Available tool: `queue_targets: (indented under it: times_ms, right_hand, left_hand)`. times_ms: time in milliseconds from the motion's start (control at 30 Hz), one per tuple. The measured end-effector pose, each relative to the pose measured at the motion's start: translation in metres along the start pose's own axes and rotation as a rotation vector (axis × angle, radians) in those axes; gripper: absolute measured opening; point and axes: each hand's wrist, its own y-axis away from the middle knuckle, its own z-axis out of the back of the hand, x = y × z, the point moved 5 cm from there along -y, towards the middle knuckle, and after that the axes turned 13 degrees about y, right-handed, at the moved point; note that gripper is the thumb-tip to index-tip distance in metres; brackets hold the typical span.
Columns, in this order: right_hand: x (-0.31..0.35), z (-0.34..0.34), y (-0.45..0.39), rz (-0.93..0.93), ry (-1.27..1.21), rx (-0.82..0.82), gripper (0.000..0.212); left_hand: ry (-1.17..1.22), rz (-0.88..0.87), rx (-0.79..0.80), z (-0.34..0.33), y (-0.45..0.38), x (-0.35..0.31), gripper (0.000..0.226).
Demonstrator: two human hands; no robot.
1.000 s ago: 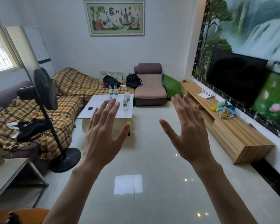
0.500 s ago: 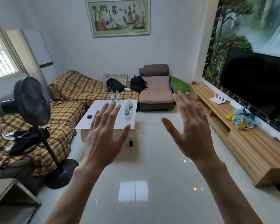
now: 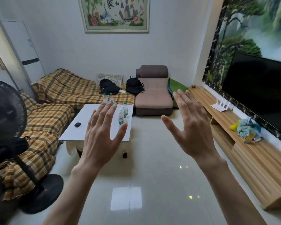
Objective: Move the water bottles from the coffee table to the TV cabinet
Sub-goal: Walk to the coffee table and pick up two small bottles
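Several small clear water bottles with green labels stand on the white coffee table [image 3: 81,127]: a near group [image 3: 122,113] by its right edge and two more [image 3: 108,99] at its far edge. My left hand [image 3: 102,137] is raised in front of the table, fingers spread, holding nothing. My right hand [image 3: 190,127] is raised beside it, also spread and empty. The long wooden TV cabinet [image 3: 250,153] runs along the right wall under the black TV [image 3: 258,88].
A black standing fan [image 3: 15,130] stands close on the left by the plaid-covered sofa [image 3: 44,120]. A small black object [image 3: 77,124] lies on the table. Crumpled cloth [image 3: 246,129] and a white router [image 3: 221,105] sit on the cabinet. A brown chaise [image 3: 153,98] stands behind.
The view has moved forward toward the coffee table; the fan, table and cabinet appear closer. Both hands stay raised and spread, holding nothing.
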Motion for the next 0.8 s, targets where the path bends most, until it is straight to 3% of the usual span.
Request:
queue_targets:
  times_ms: [333,800]
  right_hand:
    - [-0.023,-0.155,-0.133,-0.033,-0.007,0.024,0.076]
    - [-0.089,-0.342,-0.252,-0.058,-0.019,0.068,0.075]
  left_hand:
    - [0.018,-0.016,0.016,-0.082,-0.14,0.126,0.068]
    - [0.034,0.025,0.068,-0.229,-0.276,0.251,0.065]
